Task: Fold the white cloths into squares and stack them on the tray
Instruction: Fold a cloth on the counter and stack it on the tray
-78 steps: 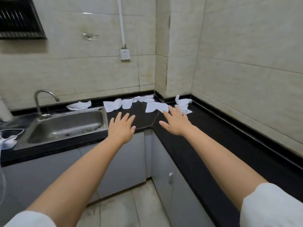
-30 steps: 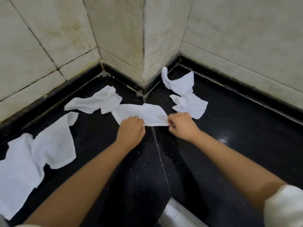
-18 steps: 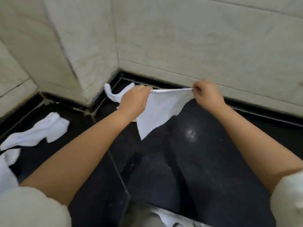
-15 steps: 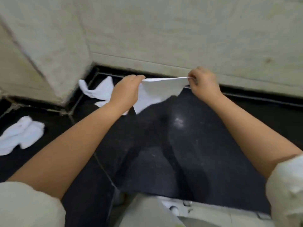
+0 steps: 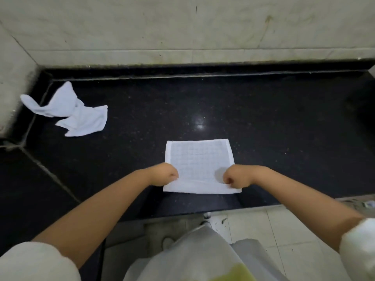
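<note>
A white cloth (image 5: 199, 159) lies spread flat and nearly square on the black counter (image 5: 274, 122), close to its front edge. My left hand (image 5: 166, 176) is curled on the cloth's near left part and my right hand (image 5: 236, 177) on its near right part. Both seem to pinch the fabric, and a slight ridge runs between them. A second white cloth (image 5: 71, 116) lies crumpled at the far left, by the wall corner. No tray is in view.
A tiled wall (image 5: 182, 29) runs along the back of the counter and turns forward at the left. The pale floor tiles (image 5: 284, 230) show below the counter's front edge. My light clothing fills the bottom of the view.
The cloth was held up stretched between both hands; it now lies flat on the counter near the front edge. My hands have come down and toward me, and the view has swung right.
</note>
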